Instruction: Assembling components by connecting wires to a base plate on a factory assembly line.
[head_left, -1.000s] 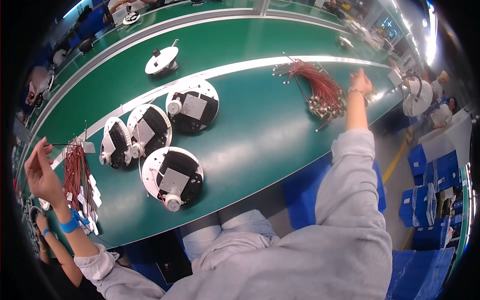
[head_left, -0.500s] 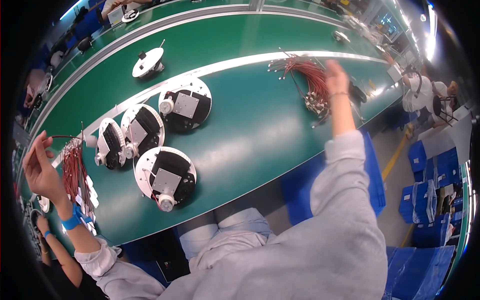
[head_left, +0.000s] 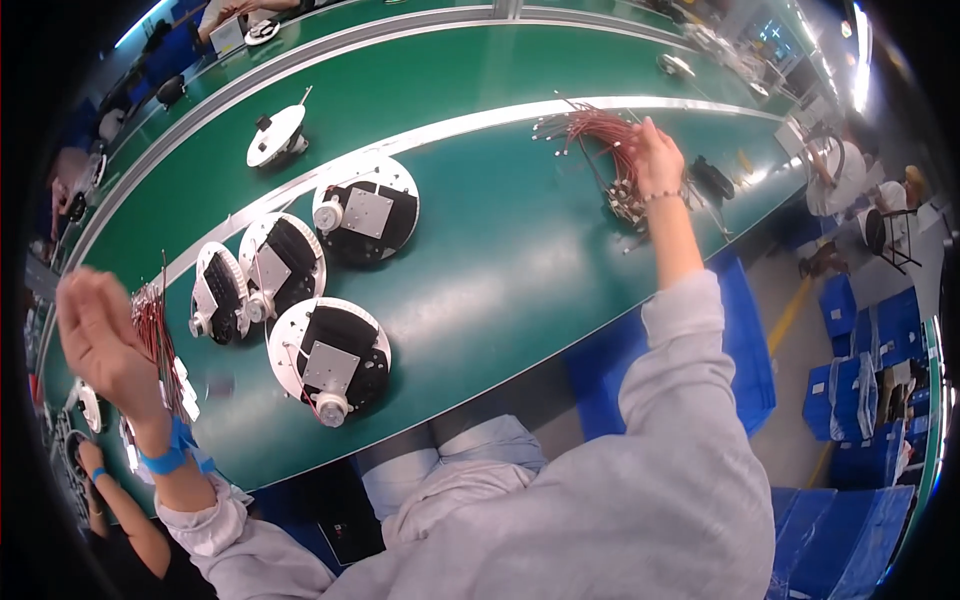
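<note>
Your left hand (head_left: pixel 108 335) is raised at the left end of the green table (head_left: pixel 490 300), blurred, with the fingers close together; you can't tell from here whether it grips anything. A blue wrist strap (head_left: pixel 168 452) circles that wrist. Just behind the hand, partly hidden by it, lies a bundle of thin red wires with white tags (head_left: pixel 152 335). Your right hand (head_left: pixel 657 160) is well apart from it, at the far right of the table, with its fingers against or just over a loose, curved bundle of dark-red wires with white connectors (head_left: pixel 607 135); whether they have closed on a wire is unclear. Just right of that hand lies a small black object (head_left: pixel 712 178).

Between your hands, left of the middle, sit four round white discs carrying black parts and square silver plates (head_left: pixel 331 366): one nearest you, three behind it. Farther off, past the white strip (head_left: pixel 470 128), another white disc (head_left: pixel 277 136) rests tilted on the green surface.
</note>
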